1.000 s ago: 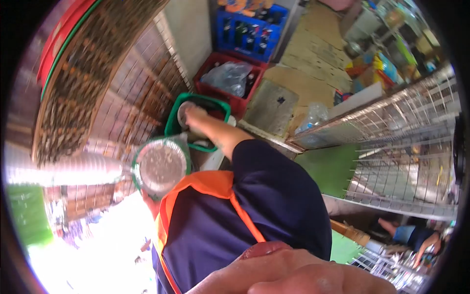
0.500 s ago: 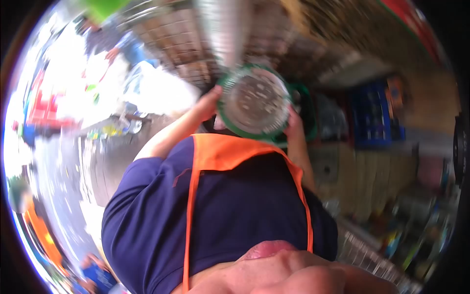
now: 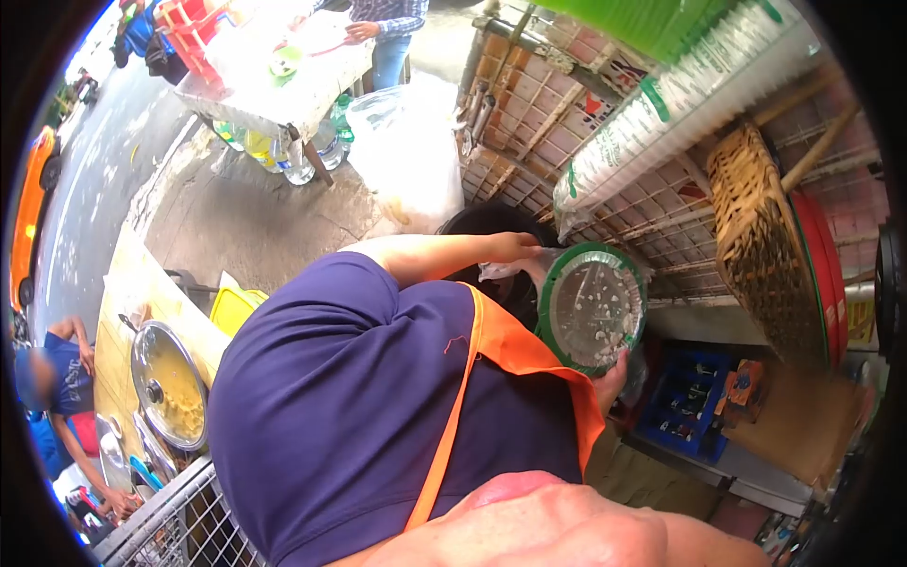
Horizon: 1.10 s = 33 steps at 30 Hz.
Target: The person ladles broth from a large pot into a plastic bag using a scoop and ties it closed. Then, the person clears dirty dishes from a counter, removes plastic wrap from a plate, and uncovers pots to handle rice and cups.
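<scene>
A round green-rimmed tub (image 3: pixel 592 307) is tilted in front of me, its pale inner face turned up and dotted with white bits. My right hand (image 3: pixel 612 378) grips its lower edge. Thin clear plastic (image 3: pixel 540 269) hangs at the tub's left side, and the fingers of my left hand (image 3: pixel 515 248) are closed on it. Below my left hand stands a dark round bin (image 3: pixel 463 223), partly hidden by my arm.
Stacked plastic cups (image 3: pixel 680 85) hang along a wire grid wall. A wicker basket (image 3: pixel 756 227) and a blue crate (image 3: pixel 685 392) are at right. At left, a lidded pan (image 3: pixel 170 383) sits on a table. People stand near tables beside the road (image 3: pixel 90 180).
My left hand has moved off the tub's rim onto the plastic beside it. My right hand still holds the tub, now more tilted. The view has swung toward the street side.
</scene>
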Motion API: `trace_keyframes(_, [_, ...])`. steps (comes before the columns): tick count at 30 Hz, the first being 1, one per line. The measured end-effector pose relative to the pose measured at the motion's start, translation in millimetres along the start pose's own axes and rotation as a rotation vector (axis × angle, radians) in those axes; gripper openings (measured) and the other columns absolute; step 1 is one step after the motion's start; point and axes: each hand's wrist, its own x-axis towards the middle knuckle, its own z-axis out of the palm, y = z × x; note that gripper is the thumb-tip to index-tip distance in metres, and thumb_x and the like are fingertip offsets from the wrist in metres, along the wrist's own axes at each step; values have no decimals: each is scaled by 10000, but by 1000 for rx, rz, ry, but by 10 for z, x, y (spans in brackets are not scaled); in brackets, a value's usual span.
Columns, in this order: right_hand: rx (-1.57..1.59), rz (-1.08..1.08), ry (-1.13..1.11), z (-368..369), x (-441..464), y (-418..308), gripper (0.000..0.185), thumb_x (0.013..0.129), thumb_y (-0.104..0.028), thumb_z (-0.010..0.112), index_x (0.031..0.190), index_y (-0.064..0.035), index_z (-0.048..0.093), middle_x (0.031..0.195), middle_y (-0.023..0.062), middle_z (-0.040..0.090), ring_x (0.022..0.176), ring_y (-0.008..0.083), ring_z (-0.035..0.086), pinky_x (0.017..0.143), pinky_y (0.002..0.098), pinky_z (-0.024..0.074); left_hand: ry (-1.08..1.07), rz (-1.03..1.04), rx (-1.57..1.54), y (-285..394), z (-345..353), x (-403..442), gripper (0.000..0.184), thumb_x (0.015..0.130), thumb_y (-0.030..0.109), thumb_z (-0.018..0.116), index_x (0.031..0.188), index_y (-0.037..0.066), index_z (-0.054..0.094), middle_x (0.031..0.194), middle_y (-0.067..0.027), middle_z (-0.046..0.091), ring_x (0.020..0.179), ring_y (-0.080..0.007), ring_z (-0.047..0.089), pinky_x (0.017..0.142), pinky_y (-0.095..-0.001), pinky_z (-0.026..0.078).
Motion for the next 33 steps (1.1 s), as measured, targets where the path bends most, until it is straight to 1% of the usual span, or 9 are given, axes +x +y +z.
trace_keyframes(4, [-38, -4, 41, 232, -279, 17, 562, 843, -404, 464, 1246, -27, 360, 1236, 130, 428, 1112, 286, 430, 909, 418, 364, -210, 409, 108, 239, -19, -8, 455, 725, 328, 616, 1095, 76, 536, 975, -122, 590, 913, -252, 550, 797, -335, 409])
trace_keyframes(10, [-1231, -525, 26, -221, -453, 70, 704, 766, -483, 536, 1225, 21, 360, 1201, 149, 457, 1086, 252, 459, 895, 354, 372, -317, 37, -337, 280, -338, 176, 282, 709, 220, 618, 949, 73, 631, 875, -57, 619, 799, -169, 574, 710, -292, 435])
trace_keyframes(13, [-998, -503, 125, -190, -487, 171, 652, 809, -456, 498, 1242, 8, 349, 1217, 134, 439, 1100, 255, 445, 897, 361, 374, -183, 37, -943, 155, -456, 223, 240, 723, 207, 611, 916, 68, 644, 852, -50, 620, 772, -157, 580, 703, -267, 440])
trace_keyframes(16, [-170, -143, 295, 679, -771, 184, 585, 854, -431, 445, 1253, -15, 346, 1232, 121, 420, 1106, 262, 437, 901, 367, 372, 423, -582, -1159, 182, -486, 161, 601, 723, 416, 634, 1173, 67, 440, 1190, -127, 439, 1075, -257, 428, 815, -439, 402])
trace_keyframes(20, [-221, -177, 289, 403, -713, 381, 532, 875, -401, 419, 1252, -34, 344, 1272, 111, 369, 1127, 253, 409, 889, 382, 385, -284, -233, -925, 155, -214, 103, 507, 706, 457, 625, 1063, 110, 532, 1009, -104, 574, 962, -270, 540, 806, -429, 427])
trace_keyframes(25, [-1057, -469, 167, -144, -715, 586, 552, 845, -395, 475, 1252, -48, 340, 1271, 103, 365, 1126, 253, 401, 866, 413, 400, -82, 139, 62, 110, -215, 440, 282, 693, 273, 573, 893, 81, 624, 877, -121, 622, 800, -278, 600, 734, -369, 459])
trace_keyframes(27, [-166, -304, 423, 495, -883, 509, 555, 828, -385, 503, 1250, -58, 353, 1241, 105, 404, 1102, 278, 424, 855, 441, 402, 82, 200, 140, 163, -343, 568, 263, 679, 228, 546, 872, 72, 634, 878, -132, 620, 791, -287, 598, 720, -367, 458])
trace_keyframes(29, [-187, -304, 466, 597, -879, 509, 547, 829, -378, 501, 1252, -63, 356, 1240, 106, 410, 1103, 285, 426, 857, 451, 402, 25, 345, 391, 275, -423, 683, 304, 680, 248, 541, 899, 56, 629, 852, -147, 622, 785, -297, 592, 711, -392, 448])
trace_keyframes(33, [24, -371, 404, 609, -878, 606, 514, 830, -343, 519, 1241, -65, 384, 1268, 94, 400, 1154, 250, 392, 924, 451, 353, 57, 155, -348, 484, -549, 520, 236, 690, 158, 576, 848, -13, 614, 732, -143, 616, 651, -186, 562, 620, -352, 448])
